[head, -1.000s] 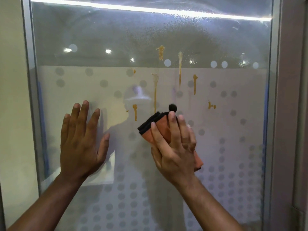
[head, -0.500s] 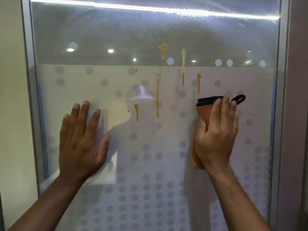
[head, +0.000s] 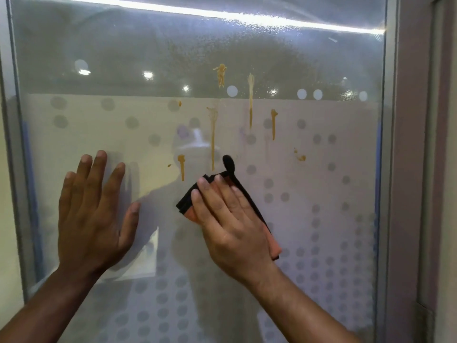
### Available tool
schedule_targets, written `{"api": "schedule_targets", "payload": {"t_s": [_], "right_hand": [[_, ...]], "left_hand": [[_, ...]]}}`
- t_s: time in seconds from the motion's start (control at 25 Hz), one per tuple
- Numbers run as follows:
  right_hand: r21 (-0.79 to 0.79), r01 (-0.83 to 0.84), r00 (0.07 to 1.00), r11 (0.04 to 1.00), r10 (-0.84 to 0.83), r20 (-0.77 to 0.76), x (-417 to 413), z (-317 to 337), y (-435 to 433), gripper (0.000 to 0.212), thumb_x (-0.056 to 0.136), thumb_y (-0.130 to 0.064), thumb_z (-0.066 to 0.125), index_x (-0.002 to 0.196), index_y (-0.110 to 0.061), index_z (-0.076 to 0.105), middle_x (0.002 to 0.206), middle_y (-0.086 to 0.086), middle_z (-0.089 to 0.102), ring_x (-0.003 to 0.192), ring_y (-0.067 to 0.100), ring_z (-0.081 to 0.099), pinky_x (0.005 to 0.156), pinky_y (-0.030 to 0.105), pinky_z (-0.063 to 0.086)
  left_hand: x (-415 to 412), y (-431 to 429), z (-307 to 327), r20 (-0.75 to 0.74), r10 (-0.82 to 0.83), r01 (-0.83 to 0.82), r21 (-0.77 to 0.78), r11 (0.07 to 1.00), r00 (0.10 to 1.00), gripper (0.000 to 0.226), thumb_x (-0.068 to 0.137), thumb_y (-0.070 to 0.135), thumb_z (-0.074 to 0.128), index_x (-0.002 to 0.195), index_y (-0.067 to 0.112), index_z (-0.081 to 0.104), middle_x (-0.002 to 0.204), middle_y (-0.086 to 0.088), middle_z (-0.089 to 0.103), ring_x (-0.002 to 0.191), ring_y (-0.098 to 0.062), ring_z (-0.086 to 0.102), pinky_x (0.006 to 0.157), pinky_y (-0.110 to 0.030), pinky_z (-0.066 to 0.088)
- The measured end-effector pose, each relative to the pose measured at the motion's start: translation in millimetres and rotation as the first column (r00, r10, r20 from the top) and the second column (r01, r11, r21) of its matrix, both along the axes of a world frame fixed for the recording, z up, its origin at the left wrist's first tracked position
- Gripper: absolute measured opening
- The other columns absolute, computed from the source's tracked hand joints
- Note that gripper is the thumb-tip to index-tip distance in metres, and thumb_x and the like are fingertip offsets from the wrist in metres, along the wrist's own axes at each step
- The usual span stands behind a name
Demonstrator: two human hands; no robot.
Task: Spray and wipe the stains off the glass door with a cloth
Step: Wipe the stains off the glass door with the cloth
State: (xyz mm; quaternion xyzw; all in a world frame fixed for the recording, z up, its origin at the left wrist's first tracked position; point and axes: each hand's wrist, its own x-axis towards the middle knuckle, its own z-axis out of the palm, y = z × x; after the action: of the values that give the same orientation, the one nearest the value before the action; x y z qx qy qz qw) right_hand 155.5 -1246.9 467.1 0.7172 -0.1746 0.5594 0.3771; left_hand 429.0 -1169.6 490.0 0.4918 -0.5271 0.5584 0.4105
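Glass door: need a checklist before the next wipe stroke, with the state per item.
1. Contact: cloth pressed flat on the glass door under the right hand: ok.
2. Bracing: left hand flat on the glass, apart from cloth and stains: ok.
3. Stains cleared: not ok. The long drip, short drip and others sit above the cloth.
4. Spray applied: droplets show on the upper pane, ok. Around the lower drips: cannot tell.
5. Wiping face clean: cannot tell, as it faces the glass.
6. Path up to the long drip: looks unobstructed, ok.
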Motion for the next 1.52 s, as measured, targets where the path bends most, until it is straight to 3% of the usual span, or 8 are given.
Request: {"api": "schedule_targets", "payload": {"t_s": [0.28, 0.44, 0.56, 0.76, 1.04, 1.16, 1.32, 1.52], "right_hand": [[0.165, 0.173, 0.897, 0.971, -0.224, 0.380, -93.6, 32.5, -40.7, 0.060, 0.101, -0.006, 0.057, 0.160, -0.005, 0.047, 0.172, 0.018, 0.038, 0.162, 0.041, 0.030, 0.130, 0.059, 0.028], [0.341, 0.004, 0.796, 0.940, -0.209, 0.568, -165.3, 68.3, -68.7, 0.060, 0.108, -0.020, 0.044, 0.165, -0.003, 0.035, 0.175, 0.020, 0.030, 0.164, 0.041, 0.024, 0.131, 0.062, 0.026], [0.330, -0.181, 0.768, 0.926, -0.076, 0.635, -168.7, 77.4, -70.6, 0.062, 0.109, -0.023, 0.046, 0.166, -0.004, 0.031, 0.177, 0.016, 0.028, 0.166, 0.035, 0.022, 0.131, 0.058, 0.031], [0.199, -0.117, 0.901, 0.973, 0.019, 0.434, -95.9, 67.6, -42.5, 0.056, 0.105, -0.009, 0.056, 0.159, 0.004, 0.045, 0.168, 0.024, 0.041, 0.160, 0.045, 0.034, 0.130, 0.056, 0.034], [0.037, -0.026, 0.996, 0.999, 0.029, -0.081, -47.9, 7.7, -14.0, 0.066, 0.096, 0.002, 0.055, 0.161, -0.005, 0.046, 0.173, 0.015, 0.035, 0.163, 0.039, 0.028, 0.128, 0.058, 0.035], [0.096, 0.060, 0.988, 0.994, -0.073, 0.138, -86.0, 15.2, -35.2, 0.068, 0.095, 0.001, 0.054, 0.162, -0.004, 0.042, 0.171, 0.020, 0.035, 0.158, 0.046, 0.035, 0.126, 0.061, 0.036], [0.317, 0.001, 0.809, 0.948, -0.187, 0.557, -112.7, 17.5, -49.3, 0.067, 0.098, -0.009, 0.052, 0.162, 0.005, 0.036, 0.172, 0.030, 0.028, 0.160, 0.050, 0.029, 0.130, 0.058, 0.025], [0.284, -0.085, 0.820, 0.955, -0.095, 0.564, -54.2, 21.4, -28.7, 0.064, 0.099, 0.003, 0.056, 0.159, 0.011, 0.038, 0.169, 0.033, 0.033, 0.158, 0.051, 0.032, 0.130, 0.055, 0.029]], "left_hand": [[3.4, -1.2, 0.4, -0.007, 0.037, -0.037, 0.040, 0.999, 0.999, 0.083, 0.102, 0.052, 0.049, 0.171, 0.010, 0.030, 0.182, -0.017, 0.018, 0.170, -0.040, 0.015, 0.136, -0.064, 0.017], [-3.1, 3.9, 0.6, -0.022, 0.042, -0.041, 0.053, 0.998, 0.999, 0.082, 0.100, 0.047, 0.051, 0.168, 0.004, 0.035, 0.181, -0.021, 0.020, 0.169, -0.042, 0.017, 0.135, -0.065, 0.018], [-6.6, 7.3, 1.1, -0.040, 0.043, -0.040, 0.072, 0.997, 0.998, 0.080, 0.102, 0.049, 0.047, 0.168, 0.005, 0.035, 0.181, -0.019, 0.018, 0.169, -0.041, 0.016, 0.137, -0.062, 0.015], [-12.5, 7.4, 1.9, -0.043, 0.023, -0.022, 0.022, 1.000, 0.999, 0.074, 0.106, 0.047, 0.043, 0.167, 0.006, 0.035, 0.181, -0.018, 0.021, 0.169, -0.040, 0.018, 0.136, -0.061, 0.017], [-9.8, 9.1, 2.2, -0.029, 0.029, -0.028, 0.013, 1.000, 0.999, 0.069, 0.110, 0.046, 0.037, 0.168, 0.009, 0.035, 0.182, -0.013, 0.019, 0.171, -0.033, 0.015, 0.139, -0.051, 0.012], [-11.1, 8.7, 1.4, -0.047, 0.031, -0.029, 0.025, 0.999, 0.998, 0.069, 0.110, 0.044, 0.040, 0.167, 0.007, 0.036, 0.181, -0.016, 0.022, 0.170, -0.036, 0.017, 0.136, -0.060, 0.018], [-10.3, 8.6, 1.4, -0.044, 0.032, -0.030, 0.029, 0.999, 0.999, 0.070, 0.111, 0.046, 0.040, 0.169, 0.009, 0.033, 0.181, -0.017, 0.021, 0.170, -0.038, 0.018, 0.136, -0.061, 0.020], [-8.1, 6.6, -0.4, -0.039, 0.029, -0.027, 0.052, 0.998, 0.999, 0.074, 0.109, 0.047, 0.044, 0.173, 0.015, 0.024, 0.183, -0.015, 0.016, 0.171, -0.037, 0.013, 0.137, -0.059, 0.016]]}}
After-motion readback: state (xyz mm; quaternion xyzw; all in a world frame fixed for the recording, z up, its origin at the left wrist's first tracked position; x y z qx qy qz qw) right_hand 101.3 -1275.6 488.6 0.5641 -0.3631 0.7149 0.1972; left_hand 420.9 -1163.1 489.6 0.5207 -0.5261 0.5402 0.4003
